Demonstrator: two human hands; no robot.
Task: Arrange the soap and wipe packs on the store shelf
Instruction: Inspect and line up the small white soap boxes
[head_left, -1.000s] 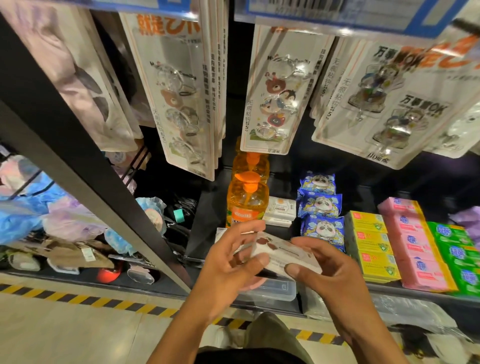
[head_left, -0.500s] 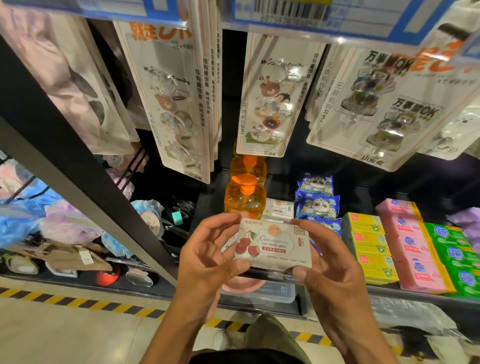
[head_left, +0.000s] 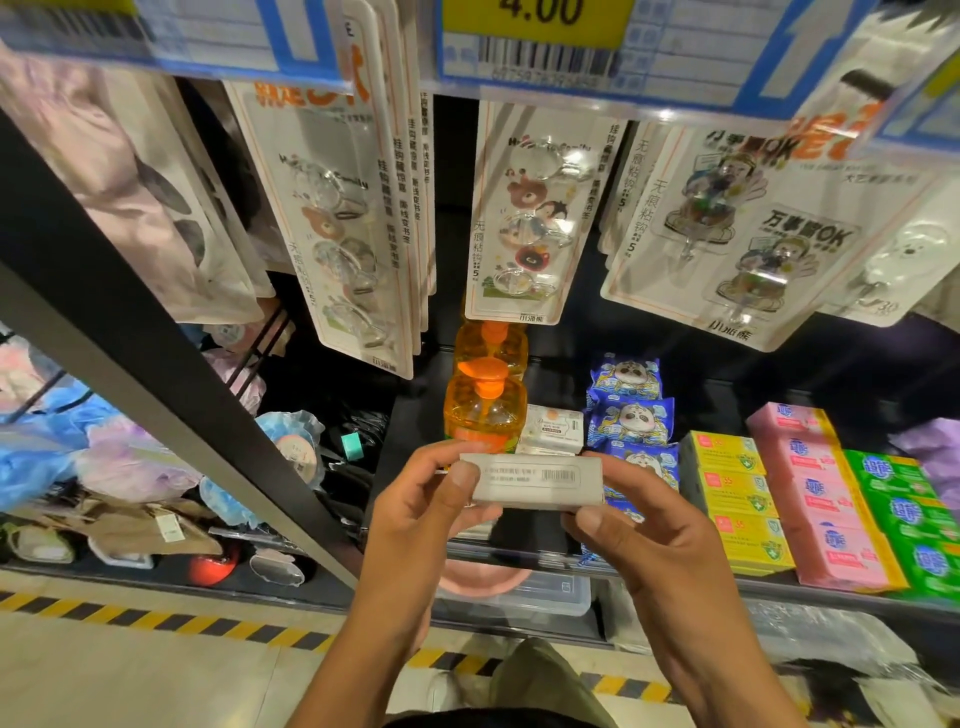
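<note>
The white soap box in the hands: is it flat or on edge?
On edge: soap box shows its narrow barcode side, between left hand and right hand.

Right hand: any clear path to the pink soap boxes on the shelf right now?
Probably yes for the path: nothing stands between the right hand and the pink soap boxes, which sit at the open shelf front. But that hand and the left hand hold a white soap box, so it isn't free.

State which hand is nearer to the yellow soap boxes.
Right. The right hand is just left of the yellow soap boxes; the left hand is farther left, past the white soap box.
</note>
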